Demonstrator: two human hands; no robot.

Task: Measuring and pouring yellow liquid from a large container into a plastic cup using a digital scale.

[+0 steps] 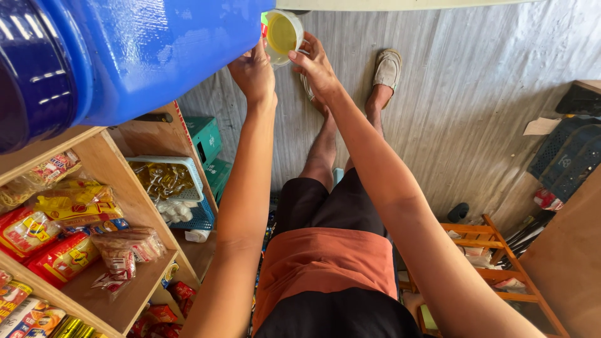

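While both hands grip yellow-filled cup [282, 36], red-yellow packets [62, 256] apparently fill shelf.

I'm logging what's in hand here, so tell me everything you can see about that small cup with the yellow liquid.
The cup is small, round and looks like pale translucent plastic. It is seen from above, open and roughly upright, with yellow liquid filling it close to the rim. It sits right at the lower edge of the big blue drum, near the top of the view, high above the grey floor. The left hand touches its left side and the right hand grips its right side with the fingers curled round it.
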